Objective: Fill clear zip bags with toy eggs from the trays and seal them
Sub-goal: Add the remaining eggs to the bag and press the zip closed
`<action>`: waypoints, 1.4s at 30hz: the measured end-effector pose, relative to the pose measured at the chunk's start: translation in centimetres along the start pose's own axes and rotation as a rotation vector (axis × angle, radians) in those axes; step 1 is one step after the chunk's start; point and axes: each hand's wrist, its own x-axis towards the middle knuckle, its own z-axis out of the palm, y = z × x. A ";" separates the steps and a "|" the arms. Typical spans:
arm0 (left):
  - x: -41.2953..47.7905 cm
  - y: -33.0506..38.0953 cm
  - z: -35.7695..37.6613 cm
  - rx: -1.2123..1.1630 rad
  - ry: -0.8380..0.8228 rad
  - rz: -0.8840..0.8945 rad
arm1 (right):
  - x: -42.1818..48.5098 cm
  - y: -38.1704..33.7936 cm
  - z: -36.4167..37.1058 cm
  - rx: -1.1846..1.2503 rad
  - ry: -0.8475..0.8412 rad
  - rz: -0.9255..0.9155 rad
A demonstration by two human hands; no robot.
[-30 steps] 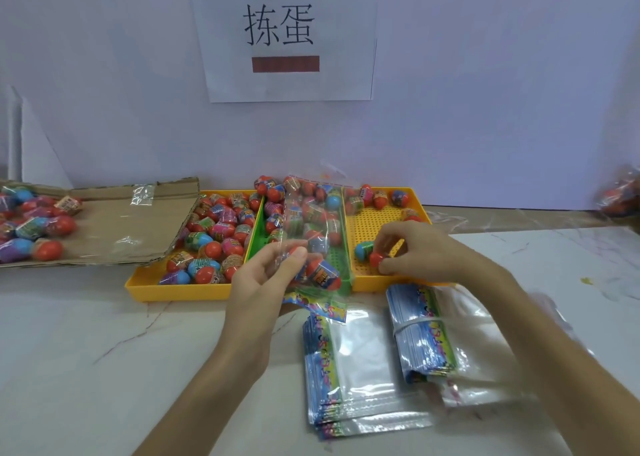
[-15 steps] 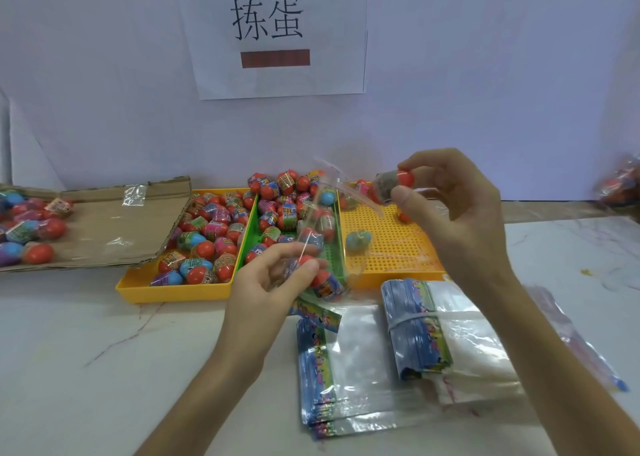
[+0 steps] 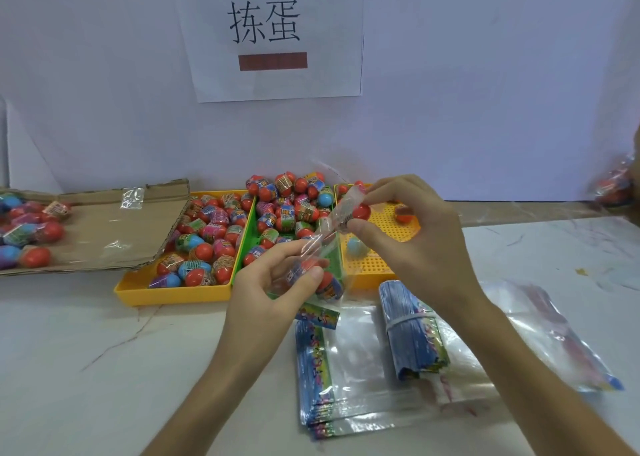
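Holding clear zip bag (image 3: pixel 327 239), eggs (image 3: pixel 329 287) inside, in curled left grip (image 3: pixel 272 282); pinching red toy egg (image 3: pixel 361 211) in right grip (image 3: pixel 415 233), at bag mouth above left grip.

A marbled table (image 3: pixel 104 369) bears trays (image 3: pixel 173 294), cardboard (image 3: pixel 104 240) and stacked zip bags (image 3: pixel 353 369).

Two bare forearms (image 3: pixel 194 396), bare fingers (image 3: pixel 391 187)

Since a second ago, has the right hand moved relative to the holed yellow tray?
Yes. The right hand lifted off the holed yellow tray's front edge toward its back left corner, pinching a red egg at the clear bag's mouth.
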 end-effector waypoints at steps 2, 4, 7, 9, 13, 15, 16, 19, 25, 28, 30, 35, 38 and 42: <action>0.0 0.0 0.0 -0.005 0.003 -0.001 | -0.1 -0.2 0.2 0.044 0.024 0.024; 0.0 -0.1 -0.1 -0.018 0.001 -0.002 | -0.1 -0.2 0.1 0.081 0.085 0.045; 0.1 -0.1 -0.1 -0.029 -0.020 -0.024 | 0.0 -0.2 0.0 0.101 0.110 0.063; 0.1 -0.1 -0.1 -0.024 -0.032 -0.026 | 0.0 -0.3 0.1 0.124 0.074 0.083; 0.0 -0.1 0.0 -0.040 -0.075 -0.041 | 0.0 -0.3 0.2 0.146 -0.016 0.096; 0.0 -0.1 0.1 -0.028 -0.084 -0.034 | -0.1 -0.3 0.3 0.132 -0.054 0.085; 0.0 -0.1 0.2 -0.023 -0.088 -0.033 | -0.1 -0.3 0.3 0.127 -0.046 0.071; 0.1 -0.1 0.2 -0.013 -0.105 -0.033 | -0.2 -0.2 0.1 0.175 0.053 0.055; 0.0 -0.2 0.4 0.023 -0.096 -0.008 | 0.0 -0.1 -0.3 0.062 0.001 0.000; 0.1 -0.3 0.4 0.031 -0.085 -0.003 | -0.1 -0.2 -0.1 -0.002 -0.098 -0.009; 0.1 -0.3 0.4 0.033 -0.083 0.001 | -0.2 -0.4 0.1 0.013 -0.132 0.020; 0.0 0.1 0.5 0.045 -0.097 0.019 | -0.3 -0.4 0.4 0.059 -0.171 0.082; 0.0 0.0 0.4 0.062 -0.094 0.023 | -0.4 -0.3 0.4 0.070 -0.265 0.109; -0.1 -0.1 0.4 0.085 -0.099 0.001 | -0.4 -0.3 0.4 0.084 -0.403 0.143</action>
